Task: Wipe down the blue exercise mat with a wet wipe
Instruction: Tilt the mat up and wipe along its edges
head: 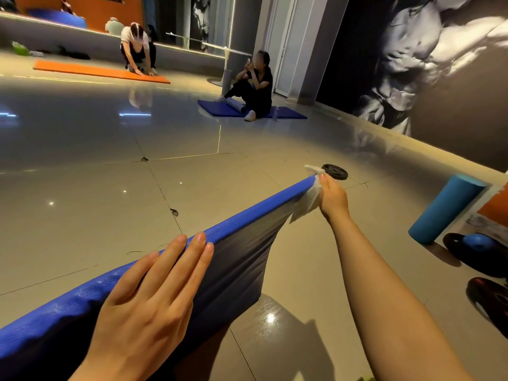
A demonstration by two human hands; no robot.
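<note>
Head view: my left hand (143, 303) lies flat on the mat (242, 224), fingers straight and together, tips reaching over its raised blue edge. The mat is lifted off the floor (82, 166), edge running from lower left up toward centre right, its dark underside hanging down toward me. My right hand (334, 198) is at the far end of that edge, fingers curled, pinching a white wipe (309, 202) against the mat's corner; the wipe wraps over the edge, one bit sticking up above the hand, the rest hanging below.

Just behind the right hand a black weight plate (334, 171) lies flat on the floor. To the right, a teal foam roller (445, 209) lies on the floor, with a blue ball (478, 242) on dark plates near it.

Far back, one person sits on another blue mat (217, 108), another kneels on an orange mat (101, 71). A large black-and-white mural (412, 56) covers the right wall.
</note>
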